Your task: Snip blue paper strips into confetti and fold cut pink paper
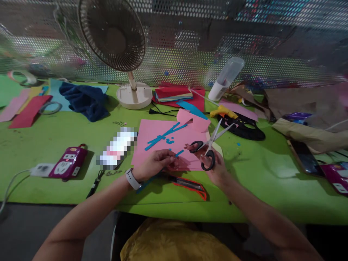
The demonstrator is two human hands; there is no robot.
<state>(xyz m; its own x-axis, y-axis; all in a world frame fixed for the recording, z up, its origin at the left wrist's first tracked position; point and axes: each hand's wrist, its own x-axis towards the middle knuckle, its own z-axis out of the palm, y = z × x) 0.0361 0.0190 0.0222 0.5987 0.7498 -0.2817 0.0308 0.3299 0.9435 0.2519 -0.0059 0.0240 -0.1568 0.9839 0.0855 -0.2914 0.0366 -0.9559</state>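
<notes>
My left hand [160, 161], with a white band on the wrist, pinches a narrow blue paper strip [179, 153]; its tip sticks out past the fingertips and its tail trails down to the left. My right hand [216, 168] holds black-handled scissors [210, 141], blades spread and pointing away from me. Below both hands lies a pink paper sheet [144, 134]. Two longer blue strips [163, 136] cross on it, with several small blue cut pieces [170, 140] beside them. A folded pink piece [195, 122] rests on the sheet's far right corner.
An orange-edged utility knife [190, 184] lies near the front edge. A phone [118, 148] and a purple power socket [69, 162] are at left. Behind stand a fan [133, 96], stacked coloured paper [174, 94] and a clear-topped bottle [227, 78]. A black tape-like ring [250, 132] sits at right.
</notes>
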